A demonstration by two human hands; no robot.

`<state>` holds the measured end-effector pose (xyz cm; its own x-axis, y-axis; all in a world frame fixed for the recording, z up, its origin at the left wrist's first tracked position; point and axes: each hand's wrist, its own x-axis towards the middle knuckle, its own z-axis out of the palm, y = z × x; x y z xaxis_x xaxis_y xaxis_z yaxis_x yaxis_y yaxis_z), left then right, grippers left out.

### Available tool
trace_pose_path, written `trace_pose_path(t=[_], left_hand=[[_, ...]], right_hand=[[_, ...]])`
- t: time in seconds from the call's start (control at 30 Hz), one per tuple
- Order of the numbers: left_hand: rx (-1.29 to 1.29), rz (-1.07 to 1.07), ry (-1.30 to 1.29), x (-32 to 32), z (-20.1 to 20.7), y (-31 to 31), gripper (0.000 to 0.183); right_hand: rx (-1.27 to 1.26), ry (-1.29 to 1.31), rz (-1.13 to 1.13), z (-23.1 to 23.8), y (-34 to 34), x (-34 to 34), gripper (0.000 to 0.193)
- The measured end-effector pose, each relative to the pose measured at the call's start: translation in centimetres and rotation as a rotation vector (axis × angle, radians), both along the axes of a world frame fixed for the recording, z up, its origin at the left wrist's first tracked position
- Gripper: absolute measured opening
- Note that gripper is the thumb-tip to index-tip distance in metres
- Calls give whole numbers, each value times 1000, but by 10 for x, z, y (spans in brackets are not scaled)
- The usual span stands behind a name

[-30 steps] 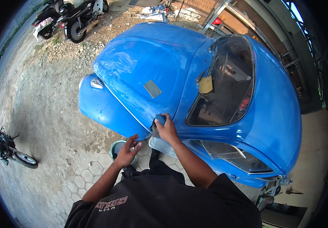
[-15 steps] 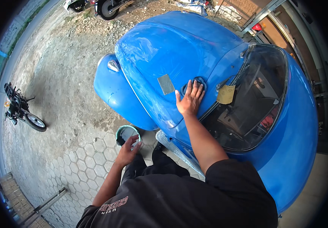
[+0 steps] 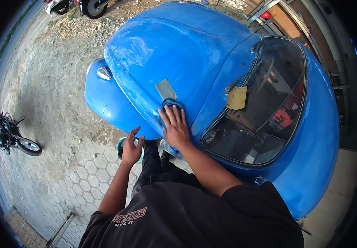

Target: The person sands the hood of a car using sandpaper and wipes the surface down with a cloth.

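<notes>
My right hand (image 3: 177, 129) lies with its fingers stretched over a bunched dark cloth (image 3: 171, 103), pressing it to the curved hood of a blue car (image 3: 178, 58). Part of the cloth is hidden under the fingers. Just beyond it, a grey rectangular sheet (image 3: 166, 89), apparently sandpaper, lies on the hood. Whitish smears show on the paint. My left hand (image 3: 133, 149) hangs in the air beside the front fender, fingers apart and nothing in them. Partly behind it stands a bucket with a teal rim (image 3: 119, 145).
A tan sheet of paper (image 3: 237, 98) rests at the base of the windshield (image 3: 261, 120), near a wiper. The fender (image 3: 108, 97) juts out to the left. A motorcycle (image 3: 15, 136) stands on the dirt at far left; hexagonal paving (image 3: 85, 177) lies below.
My right hand has slid the dark cloth across the hood toward me and to the left, up to the grey sheet. My left hand has risen slightly. The whole view has shifted.
</notes>
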<state>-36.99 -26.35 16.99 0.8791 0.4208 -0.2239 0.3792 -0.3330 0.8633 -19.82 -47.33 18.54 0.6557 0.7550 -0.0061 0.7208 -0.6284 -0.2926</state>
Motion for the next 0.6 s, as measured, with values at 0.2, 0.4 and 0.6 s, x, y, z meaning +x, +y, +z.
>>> trace_pose_path(t=[0.2, 0.4, 0.6], left_hand=[[30, -240, -175, 104, 23, 5, 54], [35, -401, -316, 160, 32, 18, 51], [-75, -360, -256, 143, 10, 30, 44]], right_hand=[[-86, -112, -534, 26, -56, 115, 102], [-385, -11, -509, 35, -55, 19, 102], [-445, 81, -188, 41, -66, -32, 100]])
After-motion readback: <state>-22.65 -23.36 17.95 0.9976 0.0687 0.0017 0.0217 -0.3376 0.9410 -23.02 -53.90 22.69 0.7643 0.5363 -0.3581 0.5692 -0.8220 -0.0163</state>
